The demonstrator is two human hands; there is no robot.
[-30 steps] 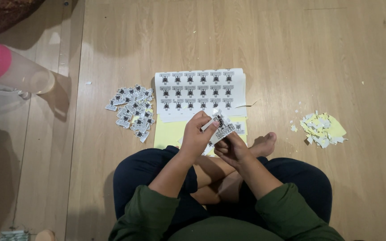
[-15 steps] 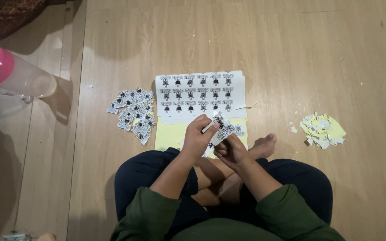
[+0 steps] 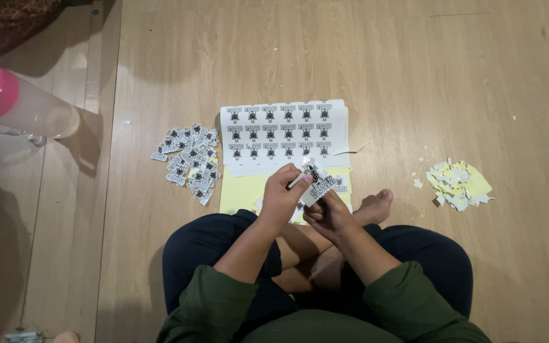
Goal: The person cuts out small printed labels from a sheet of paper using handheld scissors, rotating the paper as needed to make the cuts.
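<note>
Head view: a person is seated cross-legged on a wooden floor (image 3: pixel 414 76), and both hands are raised just above the lap. The left hand (image 3: pixel 281 198) is closed, its fingers pinching the upper edge of a small sticker strip (image 3: pixel 316 181). The right hand (image 3: pixel 326 213) is closed too and grips the same strip from below, so the strip is held between the two hands, over the near edge of a yellow backing sheet (image 3: pixel 243 190).

As to progress, a pile of separated stickers (image 3: pixel 189 159) lies left of the sheets, which suggests a fair share is already done. A heap of yellow and white scraps (image 3: pixel 459 185) is seen well apart to the right. A printed sheet (image 3: pixel 281 132), three full rows visible, lies just beyond the hands, apparently on top of further sheets, so much is judged to remain. How many sheets are stacked cannot be told.

A clear bottle with a pink cap (image 3: pixel 14 105) lies at the far left.
</note>
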